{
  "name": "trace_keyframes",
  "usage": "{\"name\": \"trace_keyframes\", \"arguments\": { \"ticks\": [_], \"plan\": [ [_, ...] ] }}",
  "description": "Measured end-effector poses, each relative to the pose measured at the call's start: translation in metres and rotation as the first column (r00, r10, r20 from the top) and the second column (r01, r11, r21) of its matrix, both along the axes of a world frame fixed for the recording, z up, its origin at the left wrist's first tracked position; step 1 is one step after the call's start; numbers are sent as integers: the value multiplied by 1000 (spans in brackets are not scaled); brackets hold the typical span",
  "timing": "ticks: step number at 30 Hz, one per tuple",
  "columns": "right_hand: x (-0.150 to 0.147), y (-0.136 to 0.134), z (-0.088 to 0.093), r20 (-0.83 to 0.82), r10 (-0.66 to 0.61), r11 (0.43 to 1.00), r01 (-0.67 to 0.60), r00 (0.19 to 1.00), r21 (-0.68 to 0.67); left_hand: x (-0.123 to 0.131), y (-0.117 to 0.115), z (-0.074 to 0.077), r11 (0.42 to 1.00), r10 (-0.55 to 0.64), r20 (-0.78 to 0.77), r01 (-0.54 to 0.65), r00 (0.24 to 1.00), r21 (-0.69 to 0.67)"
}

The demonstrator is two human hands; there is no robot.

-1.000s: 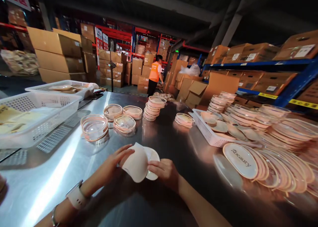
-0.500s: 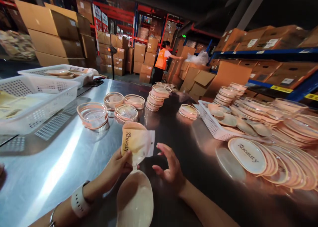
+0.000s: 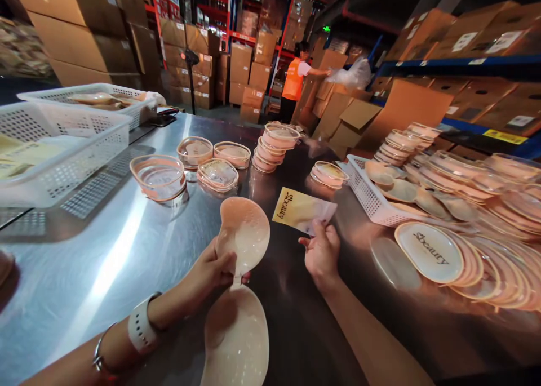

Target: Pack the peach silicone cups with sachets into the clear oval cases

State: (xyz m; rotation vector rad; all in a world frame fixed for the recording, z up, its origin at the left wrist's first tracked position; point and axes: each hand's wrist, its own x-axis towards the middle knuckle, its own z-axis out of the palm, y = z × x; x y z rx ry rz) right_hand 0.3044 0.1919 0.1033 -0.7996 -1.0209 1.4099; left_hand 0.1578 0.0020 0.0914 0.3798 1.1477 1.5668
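Head view cut off the nearer of 2 joined silicone cups (image 3: 247, 234) at the bottom edge; the left hand (image 3: 215, 270) clamped their middle link over the steel table (image 3: 97, 262). Just right, the right hand (image 3: 322, 251) pinched a yellow packet (image 3: 302, 210) printed "Sbeauty". Farther right, an oval lid (image 3: 429, 252) read the same.

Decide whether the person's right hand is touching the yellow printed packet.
Touching. The head view shows the right hand pinching the yellow packet by its near corner, with no gap.
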Motion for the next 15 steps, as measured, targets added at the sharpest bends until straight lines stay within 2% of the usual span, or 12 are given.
{"name": "trace_keyframes", "arguments": {
  "ticks": [2, 4, 6, 7, 8, 9, 11, 12, 13, 15],
  "plan": [
    [1, 5, -2, -14, -29, 998, 30, 999, 60, 0, -1, 1, 999, -39, 10, 39, 999, 6],
    [3, 4, -7, -3, -76, 978, 75, 997, 195, -1, -2, 2, 997, -76, 18, 75, 997, 16],
    [7, -3, -13, 76, -121, 900, 77, 990, 429, -1, -2, 2, 995, -98, 29, 97, 995, 30],
    [9, -7, -16, 145, -129, 816, 22, 981, 578, -1, -2, 2, 994, -106, 37, 104, 994, 37],
    [12, -11, -18, 225, -130, 693, -73, 966, 717, -1, -2, 1, 993, -113, 44, 111, 993, 47],
    [14, -16, -18, 305, -130, 541, -190, 943, 819, -1, -2, 0, 991, -121, 50, 118, 991, 60],
    [17, -24, -17, 429, -150, 241, -388, 891, 890, -1, -2, -2, 987, -140, 62, 134, 988, 90],
    [18, -27, -15, 467, -175, 130, -449, 867, 884, -1, -2, -3, 985, -148, 73, 140, 986, 105],
    [18, -29, -13, 493, -205, 51, -493, 846, 868, -1, -2, -4, 982, -155, 88, 143, 984, 123],
    [18, -31, -8, 516, -268, -62, -549, 814, 834, 0, -2, -7, 973, -174, 119, 153, 978, 170]
  ]
}}
